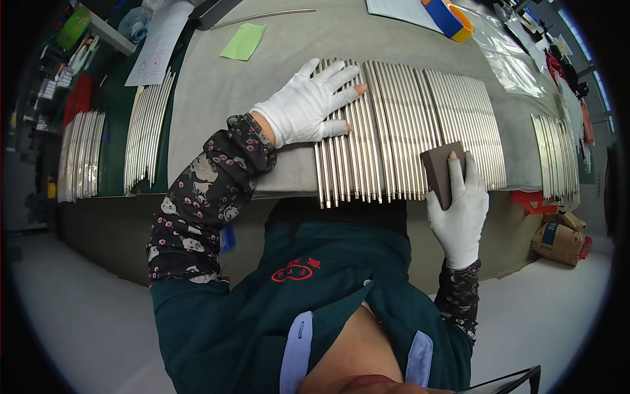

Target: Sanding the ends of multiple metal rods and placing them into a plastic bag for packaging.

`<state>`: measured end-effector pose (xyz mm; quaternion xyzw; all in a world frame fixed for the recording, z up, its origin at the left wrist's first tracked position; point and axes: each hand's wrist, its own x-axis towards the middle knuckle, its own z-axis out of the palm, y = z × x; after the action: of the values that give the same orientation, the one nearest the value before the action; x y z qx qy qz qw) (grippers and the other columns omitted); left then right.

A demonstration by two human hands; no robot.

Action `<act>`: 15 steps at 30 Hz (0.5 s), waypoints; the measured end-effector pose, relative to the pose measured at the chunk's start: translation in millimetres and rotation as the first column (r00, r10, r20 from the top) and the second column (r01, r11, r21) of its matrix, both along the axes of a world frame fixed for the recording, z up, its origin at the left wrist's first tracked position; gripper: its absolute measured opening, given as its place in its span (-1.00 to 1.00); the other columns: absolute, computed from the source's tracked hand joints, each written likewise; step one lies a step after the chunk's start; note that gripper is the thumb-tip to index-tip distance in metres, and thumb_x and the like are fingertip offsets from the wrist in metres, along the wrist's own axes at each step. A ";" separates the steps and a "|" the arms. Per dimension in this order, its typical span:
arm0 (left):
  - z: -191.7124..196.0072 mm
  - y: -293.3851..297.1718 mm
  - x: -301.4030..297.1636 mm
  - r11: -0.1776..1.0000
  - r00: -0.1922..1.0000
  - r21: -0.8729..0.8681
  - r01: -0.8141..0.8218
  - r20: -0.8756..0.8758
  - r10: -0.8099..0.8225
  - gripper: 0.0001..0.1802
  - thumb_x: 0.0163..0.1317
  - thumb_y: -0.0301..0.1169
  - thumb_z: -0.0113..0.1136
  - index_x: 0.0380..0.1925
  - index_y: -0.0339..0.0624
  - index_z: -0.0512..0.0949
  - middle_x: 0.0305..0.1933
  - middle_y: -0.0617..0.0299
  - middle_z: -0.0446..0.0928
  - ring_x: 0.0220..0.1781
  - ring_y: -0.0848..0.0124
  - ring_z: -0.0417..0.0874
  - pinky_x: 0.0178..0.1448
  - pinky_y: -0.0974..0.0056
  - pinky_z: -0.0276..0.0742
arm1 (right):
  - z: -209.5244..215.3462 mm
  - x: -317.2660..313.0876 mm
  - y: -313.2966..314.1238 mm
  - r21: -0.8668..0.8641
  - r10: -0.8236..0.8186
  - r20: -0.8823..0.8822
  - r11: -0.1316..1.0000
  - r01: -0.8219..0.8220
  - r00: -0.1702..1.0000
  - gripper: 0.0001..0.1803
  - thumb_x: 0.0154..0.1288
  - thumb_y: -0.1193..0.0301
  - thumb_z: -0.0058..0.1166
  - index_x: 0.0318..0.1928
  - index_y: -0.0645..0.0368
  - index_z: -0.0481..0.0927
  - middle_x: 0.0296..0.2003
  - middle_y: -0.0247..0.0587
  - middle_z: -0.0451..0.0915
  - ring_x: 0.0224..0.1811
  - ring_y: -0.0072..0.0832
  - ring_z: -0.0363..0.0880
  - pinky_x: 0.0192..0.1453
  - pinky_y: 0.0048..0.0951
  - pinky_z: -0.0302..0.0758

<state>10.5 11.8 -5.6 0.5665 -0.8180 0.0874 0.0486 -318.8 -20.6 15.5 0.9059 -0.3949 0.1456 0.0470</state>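
The largest thing is the grey-topped bench, whose near edge runs just in front of the person's body. On it, right of the middle, lies a broad row of silvery metal rods, set side by side and pointing toward the person, with several near ends jutting past the edge. Smaller groups of similar rods flank it: a left bundle, a far-left bundle and a right bundle. A white printed sheet lies above the left bundle. The left hand, in a white glove with bare thumb and index tips, rests palm down on the left part of the row, its fingers spread wide. The right hand, gloved likewise, grips a dark brown rectangular block that sits over the near part of the row, toward its right side. Along the far side of the bench are a blue-and-orange tape roll, a light green paper slip and, thinnest of all, a single slender rod.
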 end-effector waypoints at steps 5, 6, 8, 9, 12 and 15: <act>0.4 -6.8 -2.7 1.000 1.000 0.010 0.004 -0.028 -0.004 -0.24 0.30 0.14 -0.14 0.38 -0.03 0.13 0.44 -0.11 0.09 0.44 -0.10 0.14 0.44 -0.19 0.02 | 0.2 -5.3 -10.3 0.006 0.009 0.000 1.000 -0.009 1.000 -0.15 -0.04 0.30 0.27 0.33 0.08 0.27 0.24 0.19 0.27 0.12 -0.02 0.38 0.09 -0.13 0.37; 0.0 -7.2 -2.4 1.000 1.000 0.010 0.004 -0.028 -0.004 -0.24 0.30 0.14 -0.14 0.38 -0.03 0.13 0.44 -0.11 0.09 0.44 -0.10 0.14 0.44 -0.19 0.02 | 0.7 -5.4 -11.2 0.006 0.009 -0.001 1.000 -0.009 1.000 -0.15 -0.04 0.30 0.27 0.33 0.08 0.27 0.24 0.19 0.27 0.12 -0.02 0.38 0.09 -0.13 0.37; -0.2 -7.3 -1.6 1.000 1.000 -0.001 0.010 -0.028 -0.010 -0.24 0.31 0.15 -0.16 0.38 -0.04 0.13 0.44 -0.12 0.09 0.44 -0.10 0.13 0.43 -0.21 0.02 | 3.1 -5.6 -12.6 0.004 0.016 -0.001 1.000 -0.016 1.000 -0.16 -0.05 0.29 0.28 0.32 0.09 0.29 0.23 0.20 0.28 0.12 0.00 0.38 0.12 -0.12 0.36; -0.4 -7.3 -1.5 1.000 1.000 0.000 0.009 -0.027 -0.009 -0.24 0.31 0.15 -0.16 0.38 -0.04 0.13 0.44 -0.12 0.09 0.44 -0.10 0.13 0.43 -0.21 0.02 | 4.2 -5.6 -13.6 0.004 0.017 -0.001 1.000 -0.017 1.000 -0.16 -0.05 0.29 0.28 0.32 0.09 0.29 0.23 0.20 0.28 0.12 0.00 0.38 0.12 -0.12 0.36; 0.1 -7.0 -1.5 1.000 1.000 0.007 -0.003 -0.011 0.003 -0.23 0.31 0.17 -0.17 0.39 -0.05 0.13 0.44 -0.12 0.09 0.44 -0.11 0.13 0.43 -0.23 0.01 | 8.9 -6.2 -16.7 0.064 0.024 0.005 0.998 -0.024 1.000 -0.15 -0.07 0.28 0.29 0.31 0.11 0.31 0.22 0.21 0.28 0.12 0.02 0.38 0.15 -0.11 0.36; -0.2 -7.0 -0.6 1.000 1.000 0.015 -0.005 -0.018 0.005 -0.22 0.31 0.16 -0.16 0.39 -0.05 0.12 0.44 -0.13 0.09 0.44 -0.11 0.13 0.44 -0.23 0.00 | 10.5 -8.0 -19.4 0.082 0.021 -0.004 0.996 -0.021 1.000 -0.14 -0.09 0.29 0.30 0.30 0.12 0.31 0.21 0.22 0.29 0.12 0.04 0.39 0.18 -0.09 0.36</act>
<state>9.9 4.7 -5.7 0.5697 -0.8167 0.0763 0.0518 -326.8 -40.0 25.9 0.9115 -0.3909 0.1275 0.0094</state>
